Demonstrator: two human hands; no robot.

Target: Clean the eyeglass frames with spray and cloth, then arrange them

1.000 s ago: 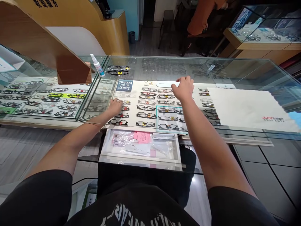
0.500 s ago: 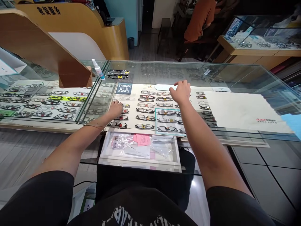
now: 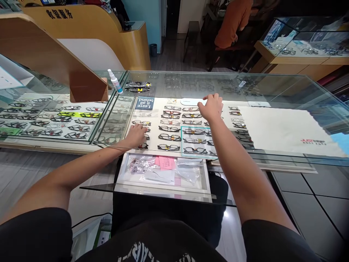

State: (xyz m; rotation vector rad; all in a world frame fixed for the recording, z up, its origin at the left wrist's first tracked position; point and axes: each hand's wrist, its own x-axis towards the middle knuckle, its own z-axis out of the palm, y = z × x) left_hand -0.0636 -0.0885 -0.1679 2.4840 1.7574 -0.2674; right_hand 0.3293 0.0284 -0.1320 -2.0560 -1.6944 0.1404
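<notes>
My left hand (image 3: 137, 135) is over the left column of eyeglasses, fingers bent and slightly apart, covering part of several frames. Just beyond its fingertips lies a pair of eyeglasses (image 3: 141, 123). I cannot make out whether the fingertips touch a frame. My right hand (image 3: 212, 108) is farther right, above the eyeglasses rows, thumb and fingers apart with nothing seen between them. Near it are a pair of eyeglasses (image 3: 192, 115) and a white oblong card (image 3: 191, 102). More eyeglasses (image 3: 169, 137) lie in rows inside the glass display case (image 3: 174, 72).
An open drawer (image 3: 205, 178) with papers and plastic bags sits below the case, in front of me. A spray bottle (image 3: 115, 82) stands by a wooden stand (image 3: 89, 85) at left. A white cloth (image 3: 278, 127) lies at right. A person in orange (image 3: 234, 25) sits beyond.
My left hand has moved slightly nearer to me and to the right along the left column, uncovering a frame behind it. My right hand stays nearly in place.
</notes>
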